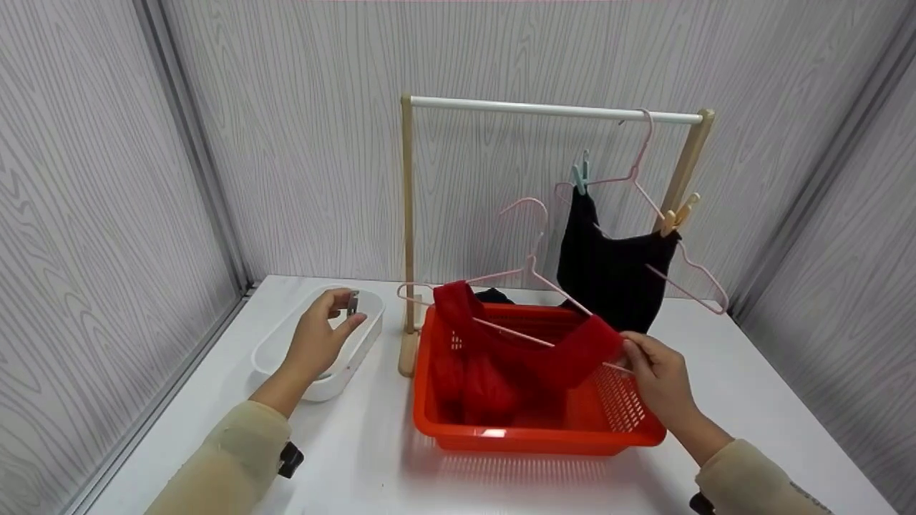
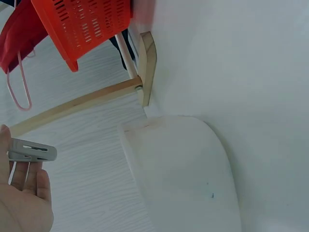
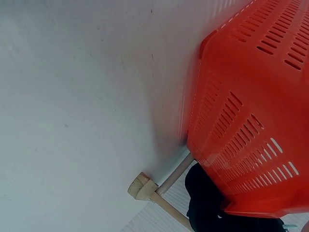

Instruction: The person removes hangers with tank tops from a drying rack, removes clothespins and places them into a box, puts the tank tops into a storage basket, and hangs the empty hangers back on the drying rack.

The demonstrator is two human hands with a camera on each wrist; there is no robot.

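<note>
In the head view my left hand (image 1: 319, 333) pinches a grey clip (image 1: 353, 302) over the white tub (image 1: 372, 325); the left wrist view shows the clip (image 2: 33, 150) between thumb and fingers of that hand (image 2: 24, 198). My right hand (image 1: 662, 375) pinches the right end of a red garment (image 1: 590, 350) and the pink hanger there. That hanger (image 1: 530, 265) stands hook up above the red basket (image 1: 537, 438), the garment draped over its lower bar and hanging into the basket. Only a sliver of my right hand shows in the right wrist view.
Behind the basket stands a rack with a white rail (image 1: 515, 108) and wooden posts (image 1: 408, 214). From its right end hangs another pink hanger (image 1: 635, 172), holding a black garment (image 1: 615, 275) with a blue clip (image 1: 581, 175) and an orange clip (image 1: 678, 216).
</note>
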